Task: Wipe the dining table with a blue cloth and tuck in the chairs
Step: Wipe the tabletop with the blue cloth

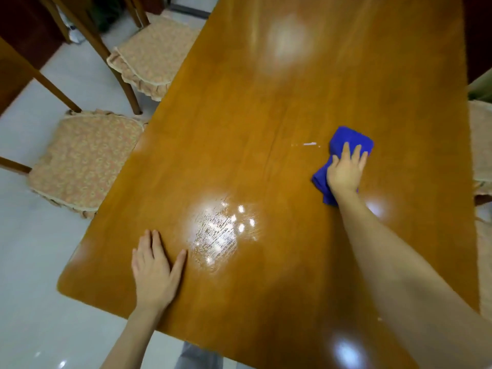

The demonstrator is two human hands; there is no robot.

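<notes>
- Fingers [345, 151] of your right hand [346, 174] lie straight and slightly spread, palm down, pressing on the crumpled bright blue cloth [348, 137]; none of them curls round it
- That blue cloth sits on the long glossy orange-brown wooden dining table [266, 115], towards its right edge and roughly midway along its length; part of it pokes out beyond your fingertips and part is bunched beside your wrist
- Your left hand [154, 272] rests flat and open on the table near the near-left corner, fingers close together, thumb splayed to the right, holding nothing
- Just right of that thumb a streaky wet patch [215, 235] glints under a reflected light, close to the near edge
- A small white smear [309, 144] lies on the wood just left of the cloth, apart from it
- Along the left edge stand two wooden chairs with frilled floral seat cushions: the nearer chair [85, 161] has its seat almost wholly out from under the table, its front just meeting the edge, and the farther chair [151, 57] stands much the same
- At the right edge you can see a strip of another cushioned chair [482, 139], mostly cut off by the frame
- Pale glossy floor tiles [32, 288] show along the left side and past the near end
</notes>
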